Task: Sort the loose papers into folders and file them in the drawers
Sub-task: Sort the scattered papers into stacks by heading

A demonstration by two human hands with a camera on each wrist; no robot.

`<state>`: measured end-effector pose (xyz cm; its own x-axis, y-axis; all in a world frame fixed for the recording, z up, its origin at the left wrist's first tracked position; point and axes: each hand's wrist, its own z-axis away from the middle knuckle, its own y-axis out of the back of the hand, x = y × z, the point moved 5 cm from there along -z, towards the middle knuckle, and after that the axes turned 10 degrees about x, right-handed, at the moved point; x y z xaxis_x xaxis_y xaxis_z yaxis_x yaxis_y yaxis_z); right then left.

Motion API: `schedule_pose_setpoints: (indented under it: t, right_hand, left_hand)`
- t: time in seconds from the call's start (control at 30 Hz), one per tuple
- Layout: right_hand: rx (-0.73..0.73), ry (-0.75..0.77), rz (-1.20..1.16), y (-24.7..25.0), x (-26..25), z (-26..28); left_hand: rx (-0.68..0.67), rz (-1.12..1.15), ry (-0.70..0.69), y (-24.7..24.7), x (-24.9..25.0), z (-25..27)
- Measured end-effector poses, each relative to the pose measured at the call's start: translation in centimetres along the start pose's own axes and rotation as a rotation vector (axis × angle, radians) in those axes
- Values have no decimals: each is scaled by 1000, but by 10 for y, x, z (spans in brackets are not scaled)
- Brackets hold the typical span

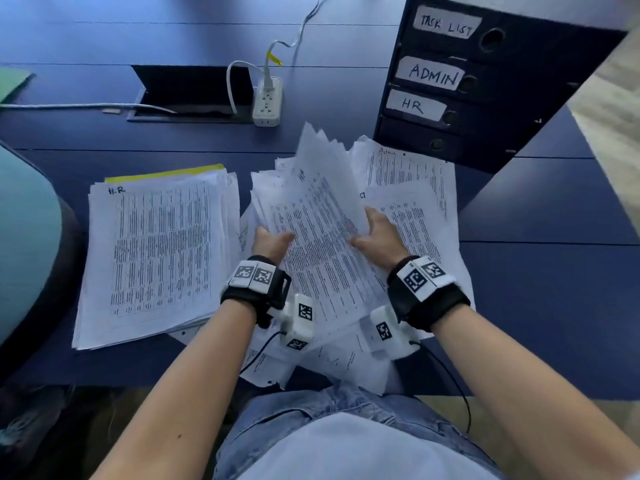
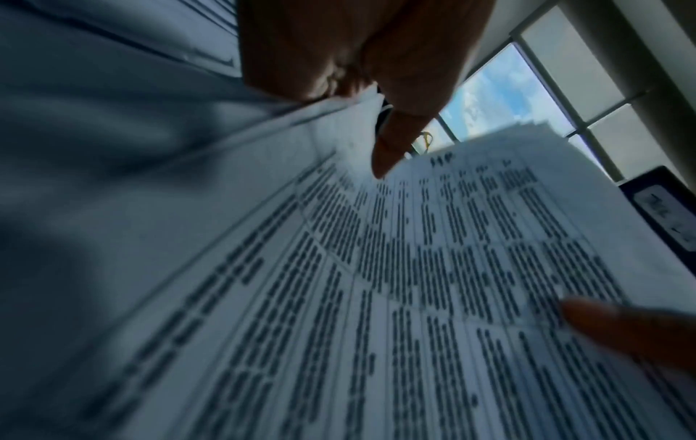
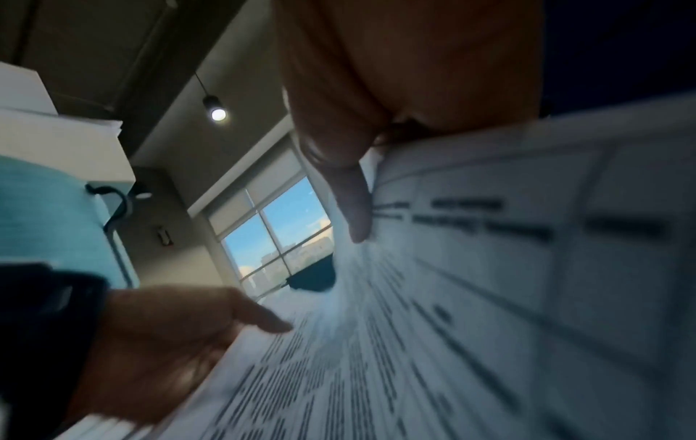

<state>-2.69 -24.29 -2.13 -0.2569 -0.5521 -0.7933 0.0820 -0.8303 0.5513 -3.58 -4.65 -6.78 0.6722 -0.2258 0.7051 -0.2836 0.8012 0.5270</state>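
A thick sheaf of printed papers (image 1: 318,216) is lifted and tilted above the blue desk (image 1: 86,39) in the middle. My left hand (image 1: 272,242) grips its left edge, thumb on top (image 2: 391,148), fingers hidden beneath. My right hand (image 1: 379,233) grips the right edge, thumb (image 3: 354,208) on the printed face. A neat pile headed "H.R." (image 1: 156,251) lies to the left on a yellow folder (image 1: 166,173). Sheets headed "Admin" (image 1: 408,171) lie to the right. More loose sheets (image 1: 332,362) spread under my wrists.
A dark drawer unit (image 1: 485,84) stands at the back right with labels TASK LIST, ADMIN and HR. A white power strip (image 1: 266,102) with cables sits by an open cable hatch (image 1: 190,95). A teal chair (image 1: 27,237) is at the left, a green folder (image 1: 12,83) at far left.
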Motion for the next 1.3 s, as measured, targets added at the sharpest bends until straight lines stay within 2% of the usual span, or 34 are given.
schedule_pose_setpoints:
  t: [0.1,0.17,0.27,0.37,0.5,0.6,0.67,0.73,0.83,0.9,1.0,1.1,1.2,1.27,1.3]
  right_hand:
    - [141,20,-74,33,7,-15]
    - [193,-73,-64,59,32,-29]
    - [207,-192,103,85,77,-42]
    - [219,-249,240,94,103,-36]
    - [250,-232,151,89,111,-28]
    - [352,-370,51,87,118,-23]
    - [344,-431,-13,80,121,-22]
    - [285,-388,-46,72,118,-24]
    - [234,-192,31,69,94,-17]
    - [253,-27,35,70,74,-11]
    - [356,176,70,74,48,-3]
    - [398,232,58,81,35,-2]
    - [358,211,-142,92,19,-3]
    - [336,232,-261,102,3,0]
    - [317,259,-330,106,-7,3]
  left_hand:
    - [141,-57,-82,2,12,11]
    - [158,-52,-147,-2,22,19]
    - [78,-61,-180,-16,28,26]
    - [-10,-173,-132,-33,25,34]
    - [-92,-274,-113,-50,18,46]
    - [-152,-312,-124,-61,15,52]
    - [-185,-308,-129,-64,15,52]
    - [-210,-281,-120,-65,13,48]
    - [-217,-183,-96,-62,10,35]
    - [-184,-81,-81,-57,10,24]
    - [-194,-26,-91,-47,13,13]
    - [-227,27,-101,-43,13,4]
    - [-276,176,-64,-36,17,5]
    - [-338,266,-115,-26,27,10]
    - [-355,306,-185,-19,36,14]
